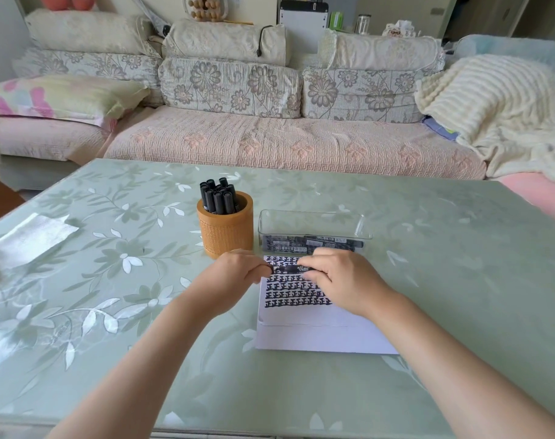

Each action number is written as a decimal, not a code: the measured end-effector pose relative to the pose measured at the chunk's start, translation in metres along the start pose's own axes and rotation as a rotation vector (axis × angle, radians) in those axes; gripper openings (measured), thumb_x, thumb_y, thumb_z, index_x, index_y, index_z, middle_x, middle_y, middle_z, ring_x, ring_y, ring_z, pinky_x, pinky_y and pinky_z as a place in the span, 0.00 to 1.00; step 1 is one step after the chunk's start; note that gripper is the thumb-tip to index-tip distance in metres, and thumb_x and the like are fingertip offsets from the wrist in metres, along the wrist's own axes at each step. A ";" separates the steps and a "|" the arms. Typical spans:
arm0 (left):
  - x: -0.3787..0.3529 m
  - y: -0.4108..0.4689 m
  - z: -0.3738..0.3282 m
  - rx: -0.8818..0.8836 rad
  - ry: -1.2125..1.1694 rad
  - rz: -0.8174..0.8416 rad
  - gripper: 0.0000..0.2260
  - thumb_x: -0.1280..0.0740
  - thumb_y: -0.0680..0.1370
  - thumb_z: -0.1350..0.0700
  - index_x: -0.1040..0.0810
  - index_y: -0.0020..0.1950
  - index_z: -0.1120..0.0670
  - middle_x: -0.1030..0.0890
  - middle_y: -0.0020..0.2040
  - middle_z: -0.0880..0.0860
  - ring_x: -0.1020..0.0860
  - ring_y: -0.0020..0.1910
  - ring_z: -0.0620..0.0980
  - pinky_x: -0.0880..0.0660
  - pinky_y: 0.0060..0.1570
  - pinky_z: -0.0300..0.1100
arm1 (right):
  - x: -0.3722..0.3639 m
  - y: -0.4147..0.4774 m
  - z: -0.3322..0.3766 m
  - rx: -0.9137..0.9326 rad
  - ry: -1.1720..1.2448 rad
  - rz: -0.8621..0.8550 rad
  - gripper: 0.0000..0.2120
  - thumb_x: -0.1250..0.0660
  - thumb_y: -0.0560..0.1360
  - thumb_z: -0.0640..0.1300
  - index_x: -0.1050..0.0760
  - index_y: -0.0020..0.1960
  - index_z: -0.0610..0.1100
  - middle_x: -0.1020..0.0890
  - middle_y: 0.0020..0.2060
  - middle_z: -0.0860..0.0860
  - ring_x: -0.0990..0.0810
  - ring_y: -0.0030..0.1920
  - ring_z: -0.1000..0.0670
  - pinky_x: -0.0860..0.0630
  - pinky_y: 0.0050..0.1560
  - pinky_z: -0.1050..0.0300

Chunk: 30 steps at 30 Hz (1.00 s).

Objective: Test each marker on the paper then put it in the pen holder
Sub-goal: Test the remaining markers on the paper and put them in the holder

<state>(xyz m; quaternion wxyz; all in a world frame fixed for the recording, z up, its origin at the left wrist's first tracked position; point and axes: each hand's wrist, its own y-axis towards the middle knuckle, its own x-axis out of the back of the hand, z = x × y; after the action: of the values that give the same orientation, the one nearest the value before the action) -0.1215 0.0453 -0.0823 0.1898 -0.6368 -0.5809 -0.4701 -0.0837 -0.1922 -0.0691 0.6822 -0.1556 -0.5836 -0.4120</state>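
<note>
Head view: left hand (pixel 235 269) and right hand (pixel 338 275) pinching slim black marker (pixel 287 268) over flat white paper (pixel 317 337)

We note black markers (pixel 217 199) in an orange-brown pen holder (pixel 227 236), white paper (pixel 317 337) rowed with black marks, and a pale-green table (pixel 111 264) patterned with white flowers.

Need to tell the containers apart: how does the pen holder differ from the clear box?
The pen holder is round, opaque and orange-brown; the clear box is rectangular and see-through. The holder's markers stand upright; the box's markers lie flat. Both sit on the table beyond the paper.
</note>
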 end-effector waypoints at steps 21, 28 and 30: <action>-0.014 -0.014 -0.025 0.004 0.175 -0.195 0.10 0.33 0.78 0.53 0.19 0.58 0.50 0.22 0.50 0.47 0.27 0.50 0.49 0.26 0.49 0.44 | 0.011 -0.037 -0.013 -0.231 0.407 -0.036 0.24 0.45 0.77 0.30 0.20 0.60 0.52 0.25 0.44 0.53 0.23 0.36 0.58 0.29 0.43 0.64; -0.054 -0.020 -0.069 -0.229 0.079 -0.089 0.07 0.35 0.78 0.51 0.18 0.51 0.47 0.22 0.44 0.45 0.26 0.44 0.47 0.28 0.42 0.42 | 0.014 -0.056 -0.026 -0.195 0.487 -0.148 0.11 0.28 0.74 0.40 0.21 0.52 0.54 0.21 0.42 0.54 0.27 0.36 0.54 0.30 0.41 0.62; -0.064 -0.022 -0.073 -0.256 0.092 -0.084 0.07 0.36 0.77 0.50 0.18 0.50 0.46 0.22 0.43 0.44 0.26 0.44 0.48 0.27 0.41 0.43 | 0.011 -0.059 -0.025 -0.269 0.657 -0.195 0.04 0.31 0.78 0.43 0.21 0.46 0.51 0.22 0.32 0.55 0.28 0.31 0.51 0.30 0.36 0.56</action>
<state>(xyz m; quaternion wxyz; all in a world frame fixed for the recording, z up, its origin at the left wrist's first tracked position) -0.1618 -0.0426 -0.1061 0.1139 -0.6087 -0.5330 -0.5765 -0.1109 -0.2496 -0.0811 0.7641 -0.0471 -0.2861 -0.5763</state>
